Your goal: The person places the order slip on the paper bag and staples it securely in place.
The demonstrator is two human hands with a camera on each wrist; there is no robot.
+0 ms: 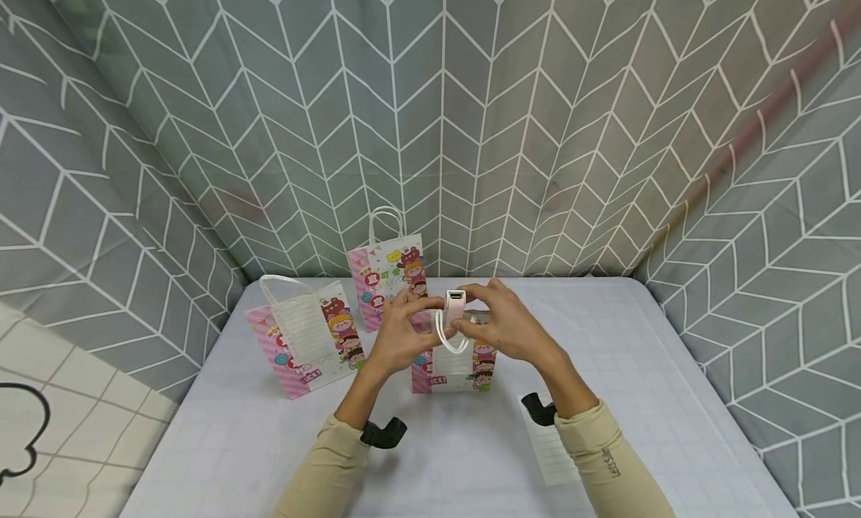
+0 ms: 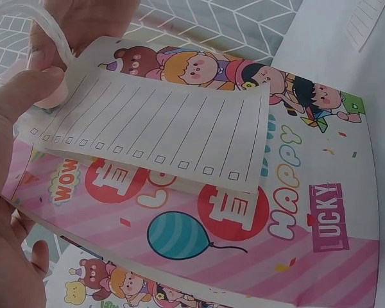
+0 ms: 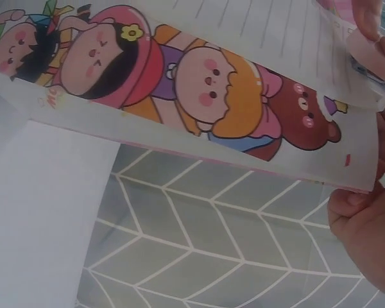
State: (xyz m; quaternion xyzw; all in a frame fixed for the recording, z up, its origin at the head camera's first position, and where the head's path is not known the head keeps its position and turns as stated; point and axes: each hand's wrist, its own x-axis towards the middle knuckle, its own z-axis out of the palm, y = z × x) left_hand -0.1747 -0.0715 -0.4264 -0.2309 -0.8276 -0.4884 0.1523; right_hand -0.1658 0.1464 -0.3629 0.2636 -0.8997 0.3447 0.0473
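Observation:
A pink gift bag (image 1: 487,368) with cartoon figures stands upright on the table, a lined checklist sheet (image 2: 160,131) lying against its front. At the bag's top edge is a small pink-and-white stapler (image 1: 456,301), its dark slotted end facing up. My left hand (image 1: 406,331) grips the stapler from the left, thumb on its pink body. From the right, my right hand (image 1: 507,324) pinches it between thumb and forefinger. White cord handles (image 1: 451,342) loop in front of the stapler. In the right wrist view, curled fingers (image 3: 346,205) lie by the bag's top corner.
Two similar gift bags stand to the left, one with a lined sheet on its front (image 1: 306,331) and one farther back (image 1: 389,275). Another lined sheet (image 1: 551,447) lies on the white table (image 1: 673,398) beside the right forearm. Patterned grey curtains (image 1: 444,129) surround the table.

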